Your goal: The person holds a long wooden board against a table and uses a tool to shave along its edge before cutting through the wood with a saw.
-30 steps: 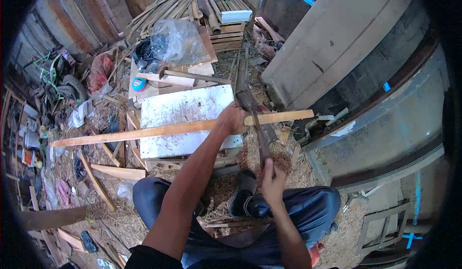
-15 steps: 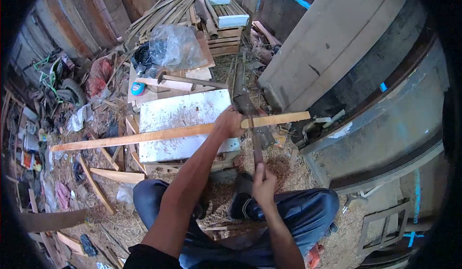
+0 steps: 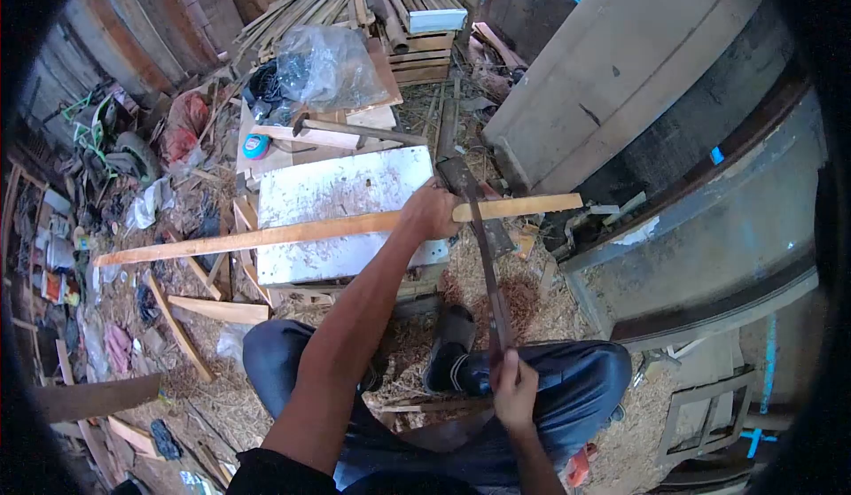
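My left hand [image 3: 432, 211] is closed around a long, pale wooden strip [image 3: 328, 227], pressing it near the right edge of a white-topped board [image 3: 346, 185]. The strip's right end, with a ragged lower edge, juts past the board. In my right hand [image 3: 514, 395] is the handle end of a hand saw [image 3: 493, 287]. Its long dark blade runs away from me and crosses the strip just right of my left hand. The teeth are too small to make out.
A blue tape measure [image 3: 256, 146] and a hammer [image 3: 355, 129] lie behind the board. Wood strips [image 3: 306, 12] are piled farther back. Large panels [image 3: 620, 78] lean at right. Loose wood pieces [image 3: 182, 331] and litter cover the floor at left.
My right hand has drawn the saw back toward my body and slightly right, so more blade shows on the near side of the strip. My left hand keeps its grip.
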`<state>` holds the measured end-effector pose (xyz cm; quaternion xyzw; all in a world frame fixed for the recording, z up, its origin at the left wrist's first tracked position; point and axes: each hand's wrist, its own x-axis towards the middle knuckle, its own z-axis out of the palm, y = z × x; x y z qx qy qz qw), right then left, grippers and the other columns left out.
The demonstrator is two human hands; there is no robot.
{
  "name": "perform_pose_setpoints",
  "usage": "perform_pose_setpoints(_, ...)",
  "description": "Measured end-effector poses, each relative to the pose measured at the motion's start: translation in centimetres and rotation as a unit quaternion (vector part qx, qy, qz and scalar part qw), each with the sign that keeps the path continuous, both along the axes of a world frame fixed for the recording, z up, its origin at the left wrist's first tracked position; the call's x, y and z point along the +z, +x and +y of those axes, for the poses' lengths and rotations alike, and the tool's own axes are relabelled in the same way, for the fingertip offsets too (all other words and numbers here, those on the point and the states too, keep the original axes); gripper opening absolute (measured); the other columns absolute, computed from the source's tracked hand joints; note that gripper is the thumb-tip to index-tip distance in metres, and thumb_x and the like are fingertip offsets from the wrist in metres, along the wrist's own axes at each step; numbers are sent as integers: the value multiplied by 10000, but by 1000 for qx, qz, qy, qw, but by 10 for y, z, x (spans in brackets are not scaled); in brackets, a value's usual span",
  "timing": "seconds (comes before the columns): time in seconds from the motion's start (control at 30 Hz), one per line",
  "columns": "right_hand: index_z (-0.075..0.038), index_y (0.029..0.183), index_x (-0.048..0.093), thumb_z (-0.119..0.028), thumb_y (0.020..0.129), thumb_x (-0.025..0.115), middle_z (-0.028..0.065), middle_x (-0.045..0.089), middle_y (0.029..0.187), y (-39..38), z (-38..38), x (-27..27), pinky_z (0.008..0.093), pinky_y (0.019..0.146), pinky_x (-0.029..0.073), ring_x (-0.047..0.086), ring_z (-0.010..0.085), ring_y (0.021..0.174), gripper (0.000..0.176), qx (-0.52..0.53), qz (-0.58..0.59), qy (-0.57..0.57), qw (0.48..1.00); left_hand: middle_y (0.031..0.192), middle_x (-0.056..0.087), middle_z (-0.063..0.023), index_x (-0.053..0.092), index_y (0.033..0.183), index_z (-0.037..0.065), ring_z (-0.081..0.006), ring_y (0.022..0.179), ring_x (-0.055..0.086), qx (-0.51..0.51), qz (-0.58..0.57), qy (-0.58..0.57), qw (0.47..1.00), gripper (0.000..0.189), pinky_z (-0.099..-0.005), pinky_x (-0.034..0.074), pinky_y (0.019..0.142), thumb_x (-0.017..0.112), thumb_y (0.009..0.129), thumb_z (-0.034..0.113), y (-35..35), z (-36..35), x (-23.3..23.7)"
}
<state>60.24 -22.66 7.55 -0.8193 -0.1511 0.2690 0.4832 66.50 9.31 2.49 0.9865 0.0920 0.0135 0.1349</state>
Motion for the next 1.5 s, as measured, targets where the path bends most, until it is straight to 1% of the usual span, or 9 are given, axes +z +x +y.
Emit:
perform_pose_setpoints(0.23,52,742,545,-356,952,427,134,470,548,65,110,-4,389,555,396,459,217,537,474,48,-102,54,992,755,651,-175,665,834,58,-294,771,632,-14,-88,-30,996,362,-381,361,961,624,647,366,2,5,-7)
perform_pose_setpoints(0.4,44,770,570,-333,946,442,127,501,570,20,28,8,359,562,419,475,174,549,435,43,-70,-10,997,752,648,-178,664,833,65,-296,792,628,8,-4,-28,1000,362,-380,359,965,628,635,367,5,4,-12)
perform_pose_setpoints(0.47,-23,592,447,-329,981,363,-17,412,522,0,-12,-5,262,468,318,389,73,519,502,14,-75,22,997,751,647,-180,663,828,66,-297,800,627,8,-1,-25,1000,360,-380,361,963,627,634,367,5,4,-12)
perform_pose_setpoints(0.57,38,753,555,-276,955,433,69,516,580,7,-11,0,307,545,402,449,118,575,393,32,-2,-15,999,754,647,-181,661,813,69,-298,816,624,3,-5,-10,1000,342,-380,368,956,623,639,361,-1,3,-7)
perform_pose_setpoints(0.8,71,743,545,-332,956,420,122,424,530,66,114,-7,356,515,371,429,166,526,473,29,-115,78,990,772,654,-166,665,815,67,-299,820,626,-3,-31,-6,999,333,-376,389,930,604,666,358,3,6,-13)
perform_pose_setpoints(1.17,30,751,554,-279,960,430,38,455,562,1,-13,9,302,523,379,415,105,571,393,16,2,10,1000,703,637,-153,657,773,70,-306,754,624,3,-30,-13,999,303,-380,409,894,623,636,338,-1,1,-4)
perform_pose_setpoints(1.33,73,845,593,-347,962,407,114,567,636,54,112,15,344,631,436,504,183,603,474,23,-250,53,967,724,644,-155,667,818,101,-321,743,623,4,-170,-43,985,335,-382,414,906,638,631,378,0,-1,-12)
perform_pose_setpoints(1.37,73,845,593,-347,962,407,114,567,636,54,117,14,344,631,436,504,183,603,474,31,-248,66,966,737,649,-151,668,836,109,-320,755,628,33,-30,-35,998,350,-390,414,912,631,645,399,0,-1,-3)
perform_pose_setpoints(1.5,75,840,593,-377,956,413,133,564,619,64,101,-2,367,623,431,506,201,594,500,50,-97,23,994,730,652,-135,670,837,118,-312,764,630,31,-42,-18,998,315,-410,401,930,610,666,376,-4,-1,-1)
